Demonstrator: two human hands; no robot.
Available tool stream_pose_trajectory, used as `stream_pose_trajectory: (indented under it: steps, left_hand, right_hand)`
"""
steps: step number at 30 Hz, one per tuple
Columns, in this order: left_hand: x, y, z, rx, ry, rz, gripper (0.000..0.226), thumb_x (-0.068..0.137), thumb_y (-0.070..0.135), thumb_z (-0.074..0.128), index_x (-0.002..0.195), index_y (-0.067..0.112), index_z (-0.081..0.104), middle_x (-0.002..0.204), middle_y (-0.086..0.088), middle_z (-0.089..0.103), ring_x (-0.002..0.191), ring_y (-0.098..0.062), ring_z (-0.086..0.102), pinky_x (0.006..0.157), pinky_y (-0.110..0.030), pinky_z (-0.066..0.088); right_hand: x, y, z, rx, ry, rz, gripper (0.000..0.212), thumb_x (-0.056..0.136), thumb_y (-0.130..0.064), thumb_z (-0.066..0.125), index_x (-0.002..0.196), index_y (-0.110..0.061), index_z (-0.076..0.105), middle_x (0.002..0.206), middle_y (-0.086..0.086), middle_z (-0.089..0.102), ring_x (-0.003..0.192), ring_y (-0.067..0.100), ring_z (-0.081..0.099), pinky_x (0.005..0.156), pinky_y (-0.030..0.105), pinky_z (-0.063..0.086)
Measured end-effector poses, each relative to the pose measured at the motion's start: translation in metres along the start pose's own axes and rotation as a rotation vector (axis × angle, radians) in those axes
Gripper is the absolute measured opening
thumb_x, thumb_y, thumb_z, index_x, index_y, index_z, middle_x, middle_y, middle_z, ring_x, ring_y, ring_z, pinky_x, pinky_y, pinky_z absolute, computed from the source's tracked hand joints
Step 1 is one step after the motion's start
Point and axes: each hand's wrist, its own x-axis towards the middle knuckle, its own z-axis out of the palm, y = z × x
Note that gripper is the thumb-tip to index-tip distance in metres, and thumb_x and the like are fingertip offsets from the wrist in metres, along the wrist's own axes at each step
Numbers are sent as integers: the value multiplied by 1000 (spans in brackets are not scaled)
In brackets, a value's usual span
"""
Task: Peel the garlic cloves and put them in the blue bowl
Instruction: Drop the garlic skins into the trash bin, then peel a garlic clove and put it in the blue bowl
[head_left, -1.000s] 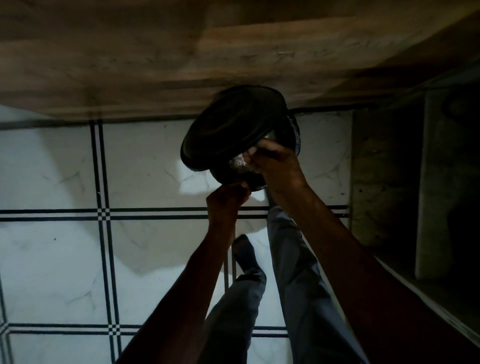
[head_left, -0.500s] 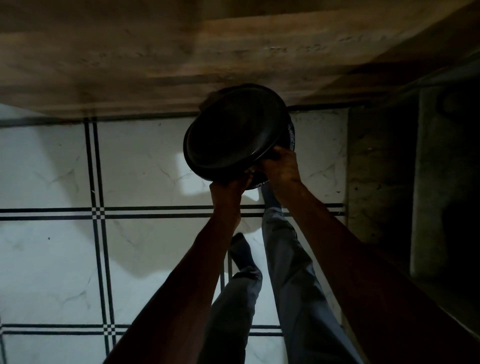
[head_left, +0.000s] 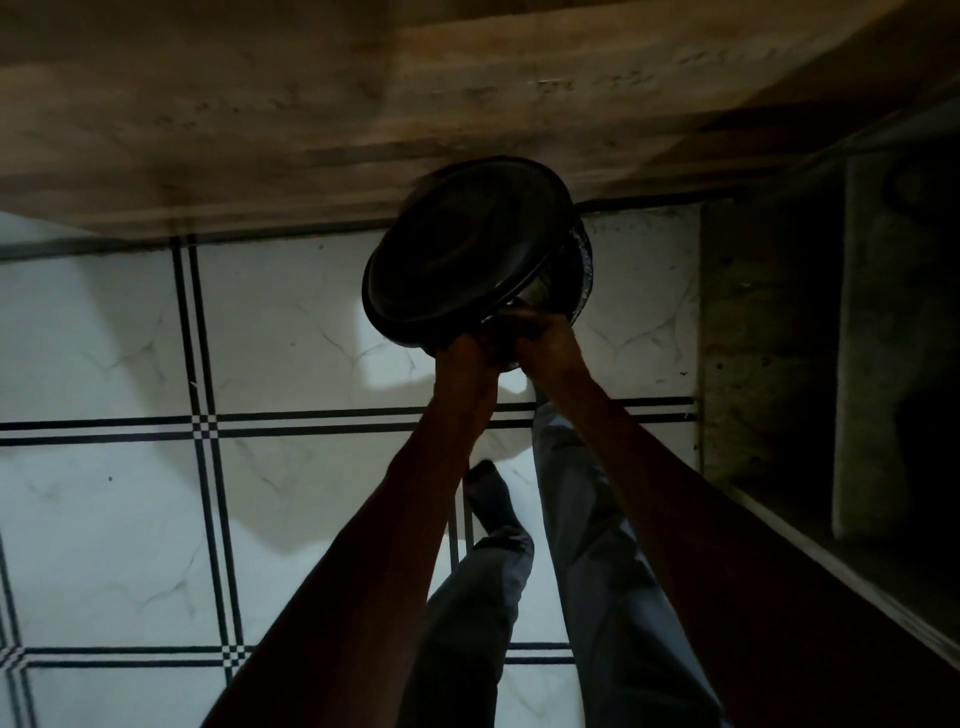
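The scene is very dim. A dark round dish (head_left: 457, 249) is held out in front of me, tilted steeply with its open face toward me. My left hand (head_left: 462, 358) grips its lower rim. My right hand (head_left: 548, 340) grips the same rim just to the right, almost touching the left hand. Behind the dish, the edge of a second round dark container (head_left: 581, 270) shows, with a shiny patch at its rim. No garlic cloves or peels can be made out in the dark. The dish's colour cannot be told.
Below is a white tiled floor (head_left: 291, 322) with black double lines. My legs in grey trousers (head_left: 587, 545) stretch forward under my arms. A brown wooden surface (head_left: 363, 104) fills the top. A dark stone ledge (head_left: 769, 338) runs along the right.
The dish has tipped up more steeply. My right hand slid down from the dish's right side to the lower rim, and both hands now sit close together there.
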Motion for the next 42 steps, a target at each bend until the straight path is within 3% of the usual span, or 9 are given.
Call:
stream_pose_trajectory:
  steps: [3,5,8,11,14,17,20,29,42]
  left_hand:
    - [-11,-1,-3,26,-11,30,32,96,21,63,121,1,61,114,-17,71,105,-27,71,90,-39,60]
    - [-25,-2,-8,64,-14,-15,33,100,14,62,130,-1,61,122,-17,72,109,-26,72,86,-34,60]
    - [-55,0,-11,138,-14,-114,34,103,20,61,128,-2,64,116,-21,74,83,-18,75,60,-19,53]
    - [-83,13,-8,179,16,-118,29,100,7,62,124,-8,64,106,-24,74,73,-18,74,58,-18,55]
    - [-108,30,-4,185,-23,-69,29,96,-4,63,125,-9,63,113,-25,72,86,-23,74,71,-22,60]
    - [-138,48,-1,180,-39,-15,22,96,-6,62,117,-6,67,100,-16,75,83,-17,75,78,-24,60]
    - [-179,67,3,255,-49,38,9,96,7,67,98,10,75,86,-5,79,77,-11,74,72,-20,58]
    - [-306,72,39,515,-284,71,15,99,19,66,105,10,76,86,-3,77,74,-8,69,71,-24,50]
    - [-536,-22,193,748,-960,188,12,104,15,58,101,14,69,73,5,74,62,-2,65,59,-15,48]
  right_hand:
    - [-6,-9,-9,110,40,-17,44,95,-26,73,137,-21,62,131,2,68,116,16,66,101,32,56]
    - [-17,-17,-17,187,56,-34,38,93,-12,76,130,-19,67,126,1,70,113,13,66,96,24,56]
    - [-48,-19,-34,372,179,-39,20,90,6,72,94,-14,73,92,2,76,92,25,73,87,39,60]
    - [-92,-33,-55,531,221,-14,30,94,18,59,85,-9,69,69,-4,74,63,10,71,67,24,60]
    - [-137,-55,-69,717,180,11,20,99,12,55,91,-2,68,80,10,71,64,12,71,69,23,60]
    - [-180,-67,-77,921,128,32,17,104,-2,54,114,4,67,109,22,73,97,28,74,91,32,61]
    - [-228,-72,-86,985,148,16,20,106,-10,57,121,-3,67,118,18,75,112,29,74,92,31,62]
    - [-396,-52,-139,1217,342,-42,24,108,-13,54,127,-3,65,123,22,72,112,31,73,92,36,62]
    - [-655,49,-253,1375,874,-391,23,104,-20,62,125,-11,69,114,11,76,104,26,73,86,35,61]
